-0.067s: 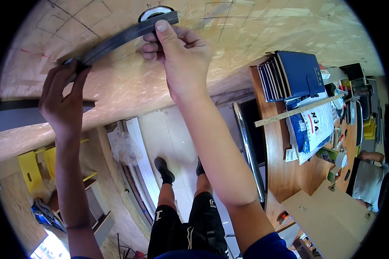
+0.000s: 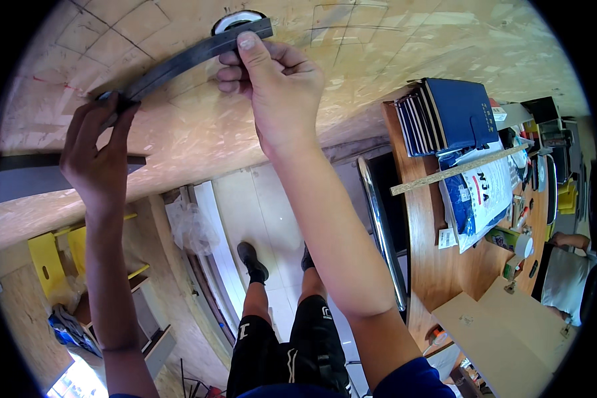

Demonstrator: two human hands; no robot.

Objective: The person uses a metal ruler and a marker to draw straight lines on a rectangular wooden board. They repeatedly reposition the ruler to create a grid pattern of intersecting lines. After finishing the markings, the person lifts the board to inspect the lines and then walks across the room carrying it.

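Note:
A dark grey strip [image 2: 186, 61] with a lengthwise line spans the top left, close to a light wooden board marked with pencil lines [image 2: 123, 30]. My left hand [image 2: 96, 146] is closed on its left end, thumb and fingertips pinched together. Something dark and rounded shows behind those fingertips; its kind is unclear. Near the strip's right end, my right hand [image 2: 285, 93] grips it with the thumb on the near face and the fingers curled behind. A white ring-shaped thing with a dark rim [image 2: 240, 18] sits just behind this end, partly covered by the strip.
Another dark grey piece [image 2: 60, 174] lies at the left, below my left hand. To the right, a wooden desk [image 2: 423, 219] carries blue notebooks [image 2: 454, 113], a plastic package [image 2: 477, 192] and a narrow wooden strip [image 2: 454, 170]. Another person [image 2: 567, 278] is at the far right.

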